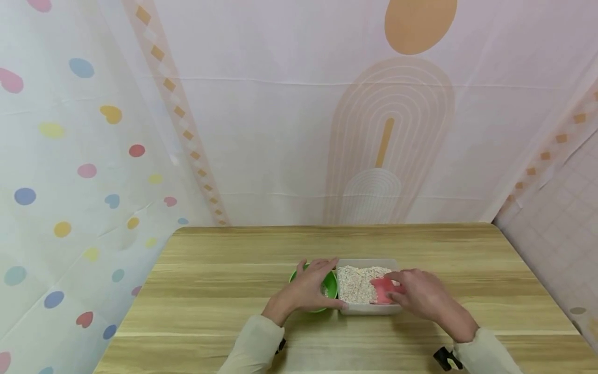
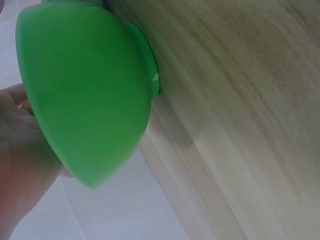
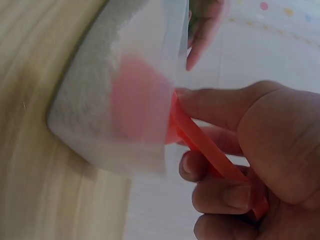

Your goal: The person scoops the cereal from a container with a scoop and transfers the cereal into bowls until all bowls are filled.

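Observation:
A translucent white plastic container (image 1: 374, 310) of pale oat-like flakes (image 1: 357, 285) stands on the table. My right hand (image 1: 422, 294) grips the handle of a red scoop (image 3: 202, 145), thumb along its top and fingers curled under. The scoop's head lies in the flakes at the container's right end, showing pink through the wall in the right wrist view. A green bowl (image 2: 85, 90) stands against the container's left side. Over the bowl reaches my left hand (image 1: 310, 287), its thumb and index finger at the container's near and far left corners. It hides much of the bowl.
The wood-grain table (image 1: 224, 275) carries the bowl and container near its middle. A patterned cloth (image 1: 271, 130) hangs behind the table's back edge, and a dotted cloth (image 1: 93, 208) hangs along the left. Black wrist straps show under both sleeves.

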The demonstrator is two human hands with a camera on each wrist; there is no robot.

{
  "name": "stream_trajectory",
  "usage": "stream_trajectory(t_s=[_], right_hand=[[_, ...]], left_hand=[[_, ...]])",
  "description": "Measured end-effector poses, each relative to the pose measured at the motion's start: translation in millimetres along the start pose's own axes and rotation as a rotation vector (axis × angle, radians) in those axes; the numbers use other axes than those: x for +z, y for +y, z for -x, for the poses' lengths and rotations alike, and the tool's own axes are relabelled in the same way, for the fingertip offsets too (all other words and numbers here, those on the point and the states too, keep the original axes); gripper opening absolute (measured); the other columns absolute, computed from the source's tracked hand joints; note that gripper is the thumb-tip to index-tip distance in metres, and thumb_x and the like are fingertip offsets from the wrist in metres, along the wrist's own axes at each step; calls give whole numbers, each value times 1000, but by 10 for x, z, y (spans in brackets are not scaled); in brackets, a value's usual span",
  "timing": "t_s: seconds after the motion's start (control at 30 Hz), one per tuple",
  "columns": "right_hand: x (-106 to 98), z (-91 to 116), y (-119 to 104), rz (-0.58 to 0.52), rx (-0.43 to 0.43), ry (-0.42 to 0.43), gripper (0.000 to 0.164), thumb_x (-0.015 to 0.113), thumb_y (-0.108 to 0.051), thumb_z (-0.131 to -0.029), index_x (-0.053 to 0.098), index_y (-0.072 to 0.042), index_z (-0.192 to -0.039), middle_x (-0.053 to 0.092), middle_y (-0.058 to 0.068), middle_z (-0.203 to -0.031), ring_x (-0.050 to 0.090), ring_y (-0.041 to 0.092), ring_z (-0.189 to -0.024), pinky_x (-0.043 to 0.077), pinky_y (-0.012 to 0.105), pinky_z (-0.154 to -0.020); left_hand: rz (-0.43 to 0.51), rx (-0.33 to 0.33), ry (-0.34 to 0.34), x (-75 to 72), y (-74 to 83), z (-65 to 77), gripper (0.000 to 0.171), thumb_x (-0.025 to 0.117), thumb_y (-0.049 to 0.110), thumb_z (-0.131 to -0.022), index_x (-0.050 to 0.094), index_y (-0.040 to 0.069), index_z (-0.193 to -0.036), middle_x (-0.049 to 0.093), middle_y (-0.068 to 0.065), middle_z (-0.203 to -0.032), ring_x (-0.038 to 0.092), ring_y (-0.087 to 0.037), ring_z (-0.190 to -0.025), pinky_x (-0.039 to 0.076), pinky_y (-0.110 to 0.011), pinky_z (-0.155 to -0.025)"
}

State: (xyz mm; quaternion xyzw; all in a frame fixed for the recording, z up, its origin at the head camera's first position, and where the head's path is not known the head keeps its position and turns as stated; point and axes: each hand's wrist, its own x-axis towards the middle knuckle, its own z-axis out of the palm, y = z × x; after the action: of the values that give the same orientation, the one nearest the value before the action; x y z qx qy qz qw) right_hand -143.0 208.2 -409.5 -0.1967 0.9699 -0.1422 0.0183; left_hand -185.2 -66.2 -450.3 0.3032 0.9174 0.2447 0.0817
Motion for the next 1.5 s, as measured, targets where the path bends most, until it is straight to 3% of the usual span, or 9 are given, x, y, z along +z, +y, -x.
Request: stream_trajectory(t_s=[0.23, 0.4, 0.53, 0.67, 0.8, 1.0, 1.5], right_hand=[[113, -22, -5, -133, 74, 54, 33, 75, -16, -87, 71, -4, -118, 44, -9, -56, 35, 5, -51, 28, 23, -47], [178, -50, -34, -176, 91, 113, 32, 75, -16, -86, 72, -5, -116, 50, -7, -59, 38, 4, -52, 30, 23, -48], [226, -82, -58, -198, 98, 134, 32, 76, -17, -85, 73, -6, -115, 67, -2, -75, 48, 6, -61, 42, 27, -55], [246, -81, -55, -232, 114, 132, 31, 76, -16, -85, 73, -6, -115, 71, 1, -85, 52, 8, -65, 46, 30, -59], [232, -56, -20, -257, 129, 125, 33, 76, -17, -86, 72, -6, -117, 65, -3, -74, 47, 6, -59, 40, 25, -53], [195, -25, 44, -285, 116, 119, 36, 74, -19, -88, 70, -6, -122, 40, -8, -53, 32, 3, -47, 29, 21, -44], [226, -40, 61, -302, 66, 141, 34, 75, -14, -87, 70, -5, -120, 37, -9, -56, 31, 2, -49, 29, 21, -46]], left_hand=[[10, -1, -8, -14, 5, -7, 108, 76, 65, -75, 29, 12, -157, 46, -3, -151, 35, -22, -143, 9, -66, -116], [24, -3, -13, -17, 1, -18, 109, 77, 63, -74, 30, 10, -156, 50, -2, -147, 35, -22, -143, 9, -65, -117], [38, -8, -19, -28, 12, -19, 109, 79, 63, -74, 30, 10, -156, 50, -3, -147, 34, -22, -144, 8, -64, -117], [35, -9, -24, -22, 22, -25, 109, 78, 63, -74, 30, 10, -156, 48, -4, -149, 34, -23, -144, 9, -65, -117], [23, -5, -30, -20, 33, -31, 109, 77, 65, -74, 31, 10, -156, 47, -3, -150, 33, -24, -145, 10, -65, -117], [24, -15, -43, -23, 35, -35, 106, 76, 66, -74, 33, 13, -155, 49, 0, -149, 26, -24, -148, 9, -66, -116], [31, -20, -51, -21, 42, -50, 107, 77, 64, -74, 31, 13, -156, 50, 2, -147, 24, -24, -149, 7, -66, -116]])
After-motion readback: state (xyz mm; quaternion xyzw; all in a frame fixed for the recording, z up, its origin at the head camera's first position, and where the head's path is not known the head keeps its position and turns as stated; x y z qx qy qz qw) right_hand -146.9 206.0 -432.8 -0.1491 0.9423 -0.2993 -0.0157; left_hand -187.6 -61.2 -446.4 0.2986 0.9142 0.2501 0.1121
